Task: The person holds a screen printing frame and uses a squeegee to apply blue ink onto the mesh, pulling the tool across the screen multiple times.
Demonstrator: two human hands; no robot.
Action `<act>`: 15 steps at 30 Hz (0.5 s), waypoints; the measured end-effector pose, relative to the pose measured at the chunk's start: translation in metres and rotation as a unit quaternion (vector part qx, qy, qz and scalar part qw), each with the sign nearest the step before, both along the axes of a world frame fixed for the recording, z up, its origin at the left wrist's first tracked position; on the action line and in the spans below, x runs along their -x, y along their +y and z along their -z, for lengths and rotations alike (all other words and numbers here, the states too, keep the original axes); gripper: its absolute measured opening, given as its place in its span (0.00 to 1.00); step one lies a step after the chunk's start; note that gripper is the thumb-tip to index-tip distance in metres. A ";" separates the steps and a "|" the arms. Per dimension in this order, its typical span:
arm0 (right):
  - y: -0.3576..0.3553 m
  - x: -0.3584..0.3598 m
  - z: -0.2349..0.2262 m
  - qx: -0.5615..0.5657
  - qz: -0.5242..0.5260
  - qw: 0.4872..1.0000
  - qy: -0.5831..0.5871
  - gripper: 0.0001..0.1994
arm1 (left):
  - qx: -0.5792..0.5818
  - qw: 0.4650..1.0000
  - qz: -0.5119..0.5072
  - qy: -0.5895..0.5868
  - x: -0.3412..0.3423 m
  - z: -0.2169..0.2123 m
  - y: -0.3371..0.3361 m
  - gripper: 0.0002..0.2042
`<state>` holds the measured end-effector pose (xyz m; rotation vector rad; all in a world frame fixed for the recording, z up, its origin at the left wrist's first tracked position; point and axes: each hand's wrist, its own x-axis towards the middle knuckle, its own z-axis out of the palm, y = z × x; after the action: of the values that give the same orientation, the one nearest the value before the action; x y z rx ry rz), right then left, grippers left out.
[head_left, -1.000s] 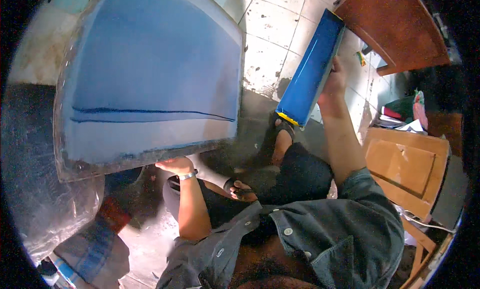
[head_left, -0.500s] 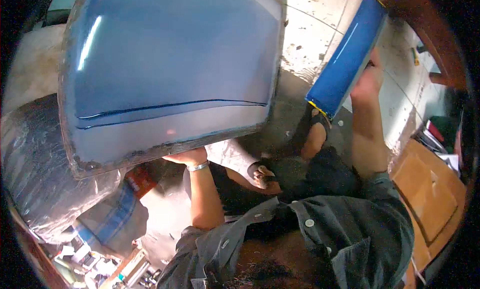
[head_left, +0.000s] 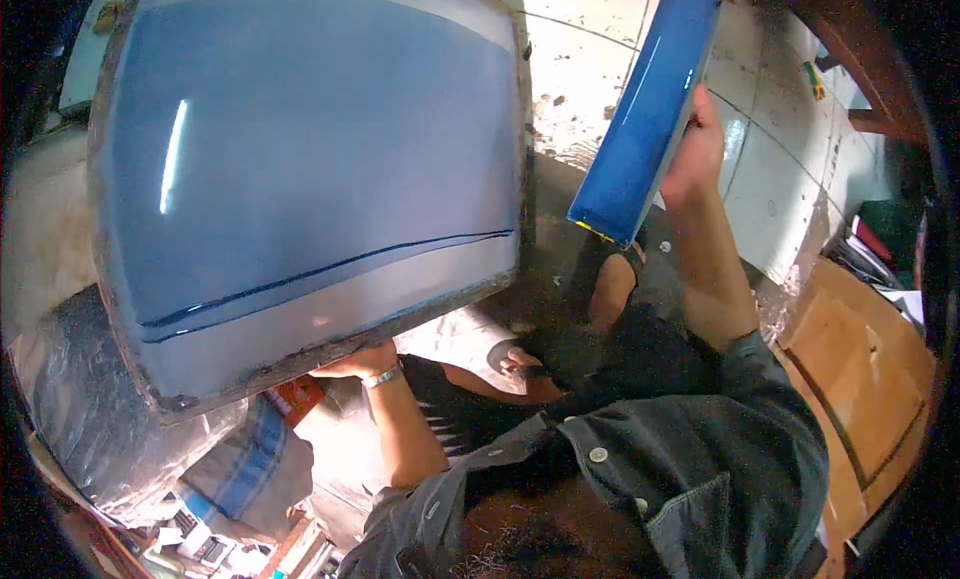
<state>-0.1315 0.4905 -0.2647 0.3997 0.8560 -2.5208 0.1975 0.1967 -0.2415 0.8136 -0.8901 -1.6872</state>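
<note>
My left hand [head_left: 362,363] is closed on the lower edge of a large screen-printing screen [head_left: 320,159], which stands tilted on the left. Blue coating covers most of its mesh, ending in a darker wet-looking line [head_left: 330,276] low down. Below that line lies a paler strip. Off to the right, my right hand [head_left: 698,157] grips a long blue scoop coater [head_left: 645,114] from its right side. The coater is held slanting, apart from the screen, with yellow at its lower end. Most of my left fingers are hidden under the frame.
A bulky thing in shiny plastic wrap [head_left: 70,379] sits under the screen at left, near a blue-striped cloth [head_left: 240,459]. Small clutter [head_left: 205,544] fills the lower left. Brown board [head_left: 850,369] leans at right. Tiled floor [head_left: 580,49] bears dark spots.
In the view, the screen and my left hand sit lower and further left, and the blue line slopes more. The coater and my right hand have shifted left; both holds are unchanged.
</note>
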 end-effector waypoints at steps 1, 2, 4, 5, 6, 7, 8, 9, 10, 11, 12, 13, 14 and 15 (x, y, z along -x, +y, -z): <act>-0.001 -0.001 -0.007 -0.007 0.014 0.999 -0.036 0.19 | 0.029 0.999 0.000 -0.016 0.003 -0.004 0.000 0.35; 0.002 0.000 -0.005 -0.008 0.015 0.999 -0.035 0.19 | 0.059 0.998 -0.001 -0.032 0.004 -0.007 0.000 0.35; 0.005 0.001 0.000 0.019 -0.004 1.000 0.004 0.20 | 0.056 0.998 0.033 0.001 -0.001 -0.010 -0.009 0.33; 0.005 0.001 -0.003 0.020 -0.001 1.000 0.005 0.20 | 0.060 0.997 0.036 -0.013 0.000 -0.016 -0.013 0.33; 0.003 -0.001 -0.007 0.019 0.010 0.999 -0.026 0.20 | 0.064 0.997 0.038 -0.028 0.002 -0.021 -0.014 0.33; 0.003 0.000 -0.010 0.017 0.025 0.998 -0.058 0.20 | 0.065 0.996 0.064 0.019 0.008 -0.028 -0.011 0.31; 0.006 0.000 -0.007 0.019 0.028 0.998 -0.058 0.20 | 0.066 0.995 0.067 0.020 0.021 -0.041 -0.004 0.31; 0.010 0.002 -0.001 0.025 0.020 0.998 -0.048 0.20 | 0.187 0.976 -0.034 -0.108 0.037 -0.053 0.004 0.29; 0.012 0.003 0.004 0.032 0.010 0.999 -0.041 0.21 | 0.302 0.915 -0.134 -0.233 0.046 -0.060 0.008 0.28; 0.014 0.004 0.006 0.032 0.013 0.999 -0.042 0.21 | 0.510 0.752 -0.152 -0.389 0.046 -0.067 0.003 0.26; 0.014 0.005 0.006 0.021 0.014 0.999 -0.033 0.23 | 0.511 0.752 -0.149 -0.388 0.053 -0.075 0.004 0.26; 0.016 0.003 0.008 0.005 0.019 1.000 -0.024 0.25 | 0.460 0.823 -0.111 -0.315 0.076 -0.094 0.011 0.26; 0.015 0.001 0.010 0.003 0.023 0.999 -0.027 0.25 | 0.404 0.880 -0.074 -0.239 0.093 -0.112 0.017 0.25; 0.010 -0.001 0.006 0.014 0.018 0.999 -0.034 0.23 | 0.402 0.882 -0.062 -0.237 0.097 -0.128 0.015 0.25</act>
<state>-0.1307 0.5009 -0.2710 0.4921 0.7928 -2.5346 0.1006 0.2113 -0.1134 0.6712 -1.6814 -0.8486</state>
